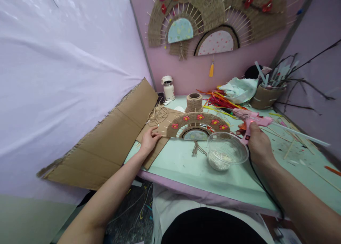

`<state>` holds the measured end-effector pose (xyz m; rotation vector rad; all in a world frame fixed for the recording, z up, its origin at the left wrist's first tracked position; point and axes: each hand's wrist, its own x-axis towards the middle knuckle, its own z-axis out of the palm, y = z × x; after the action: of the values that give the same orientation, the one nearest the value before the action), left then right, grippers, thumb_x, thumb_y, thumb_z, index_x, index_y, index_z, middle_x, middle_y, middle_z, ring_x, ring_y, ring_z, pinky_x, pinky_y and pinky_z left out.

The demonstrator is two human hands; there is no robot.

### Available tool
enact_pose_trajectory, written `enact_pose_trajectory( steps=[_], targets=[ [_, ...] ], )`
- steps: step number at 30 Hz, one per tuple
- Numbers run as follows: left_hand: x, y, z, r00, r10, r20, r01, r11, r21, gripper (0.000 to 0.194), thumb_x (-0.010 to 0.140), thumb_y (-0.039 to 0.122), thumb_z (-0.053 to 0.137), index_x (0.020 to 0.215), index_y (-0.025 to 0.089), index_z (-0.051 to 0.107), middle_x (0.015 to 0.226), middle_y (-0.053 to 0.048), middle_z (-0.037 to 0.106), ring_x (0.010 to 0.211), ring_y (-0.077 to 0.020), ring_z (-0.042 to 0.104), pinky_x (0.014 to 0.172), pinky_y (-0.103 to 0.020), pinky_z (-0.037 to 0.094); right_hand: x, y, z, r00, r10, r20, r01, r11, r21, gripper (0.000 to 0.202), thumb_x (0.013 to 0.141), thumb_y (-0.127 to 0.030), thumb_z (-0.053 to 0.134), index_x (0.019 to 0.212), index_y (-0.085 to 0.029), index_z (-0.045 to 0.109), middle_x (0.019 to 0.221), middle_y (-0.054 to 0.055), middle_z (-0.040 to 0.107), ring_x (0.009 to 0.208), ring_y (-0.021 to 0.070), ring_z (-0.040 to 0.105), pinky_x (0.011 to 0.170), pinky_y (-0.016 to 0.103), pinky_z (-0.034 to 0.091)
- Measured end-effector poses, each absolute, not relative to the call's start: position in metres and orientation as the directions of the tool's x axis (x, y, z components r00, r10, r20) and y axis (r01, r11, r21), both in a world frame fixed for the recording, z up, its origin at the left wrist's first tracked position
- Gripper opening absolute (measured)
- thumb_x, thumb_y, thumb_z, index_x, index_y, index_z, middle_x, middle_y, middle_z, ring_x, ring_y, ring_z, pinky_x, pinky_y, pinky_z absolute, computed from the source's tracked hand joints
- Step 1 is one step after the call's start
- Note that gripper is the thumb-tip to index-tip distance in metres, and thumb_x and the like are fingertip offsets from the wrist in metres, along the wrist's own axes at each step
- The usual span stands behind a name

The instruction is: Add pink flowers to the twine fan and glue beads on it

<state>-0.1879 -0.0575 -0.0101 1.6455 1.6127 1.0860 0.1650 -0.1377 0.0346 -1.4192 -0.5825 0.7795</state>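
Observation:
My right hand (257,144) is wrapped round the grip of a pink hot glue gun (252,121), with a long pale glue stick (301,132) jutting out of its back. Its nozzle points left, above the right end of a small woven twine fan (193,121) that carries red flowers. At the fan's left end, my left hand (149,140) has its fingertips closed on one of the protruding sticks. A clear plastic bowl (226,148) with white beads stands in front of the fan, hiding part of its right side. From the fan's lower edge hangs a twine tassel (195,149).
Behind the fan stands a twine spool (194,101). Cardboard (106,137) leans at the left, near loose twine (157,115) and a white bottle (168,89). Coloured pipe cleaners (215,100) and a pot of twigs (268,94) are at the back right. The gun's cord (259,176) runs over the table edge.

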Motion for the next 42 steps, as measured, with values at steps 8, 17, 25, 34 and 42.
enact_pose_trajectory(
  steps=[8,17,25,34,42],
  targets=[
    [-0.1884,-0.0566,-0.0137,-0.047,0.987,0.153,0.444,-0.116,0.888,0.051,0.069,0.016,0.070,0.117,0.016,0.057,0.085,-0.006,0.072,0.084,-0.0199,0.068,0.087,-0.036,0.049,0.1657,-0.1369,0.0336,0.639,0.763,-0.100,-0.123,-0.027,-0.992,0.040,0.084,-0.052,0.049,0.073,-0.017,0.062,0.058,0.001,0.062,0.048,0.0132,0.054,0.048,0.024,0.040],
    [-0.1851,-0.0584,-0.0100,-0.056,0.981,0.184,0.501,-0.132,0.855,0.046,0.070,0.019,0.068,0.115,0.015,0.059,0.078,-0.003,0.069,0.075,-0.0173,0.065,0.081,-0.034,0.049,0.1660,-0.1363,0.0311,0.639,0.766,-0.074,-0.106,-0.007,-0.994,0.040,0.083,-0.053,0.048,0.074,-0.017,0.061,0.059,0.002,0.062,0.052,0.0148,0.058,0.050,0.025,0.042],
    [-0.1845,-0.0585,-0.0090,-0.059,0.980,0.188,0.524,-0.130,0.842,0.045,0.070,0.018,0.067,0.114,0.015,0.060,0.077,-0.002,0.069,0.073,-0.0161,0.063,0.079,-0.032,0.047,0.1680,-0.1353,0.0286,0.620,0.781,-0.074,-0.113,-0.005,-0.994,0.044,0.078,-0.060,0.051,0.075,-0.017,0.062,0.059,0.002,0.062,0.049,0.0137,0.055,0.049,0.025,0.041],
    [-0.1849,-0.0571,-0.0113,-0.071,0.980,0.188,0.508,-0.127,0.852,0.046,0.068,0.017,0.069,0.113,0.015,0.060,0.075,-0.002,0.068,0.071,-0.0159,0.063,0.077,-0.031,0.047,0.1661,-0.1370,0.0317,0.630,0.773,-0.071,-0.078,-0.028,-0.997,0.041,0.083,-0.054,0.047,0.075,-0.016,0.061,0.060,0.003,0.062,0.049,0.0134,0.054,0.049,0.024,0.040],
    [-0.1860,-0.0559,-0.0138,-0.066,0.980,0.188,0.488,-0.133,0.863,0.046,0.068,0.016,0.069,0.113,0.015,0.059,0.075,-0.001,0.068,0.071,-0.0152,0.063,0.077,-0.031,0.047,0.1675,-0.1362,0.0298,0.619,0.782,-0.073,-0.099,-0.015,-0.995,0.040,0.084,-0.053,0.048,0.076,-0.016,0.061,0.061,0.003,0.062,0.046,0.0114,0.052,0.046,0.023,0.037]
  ],
)
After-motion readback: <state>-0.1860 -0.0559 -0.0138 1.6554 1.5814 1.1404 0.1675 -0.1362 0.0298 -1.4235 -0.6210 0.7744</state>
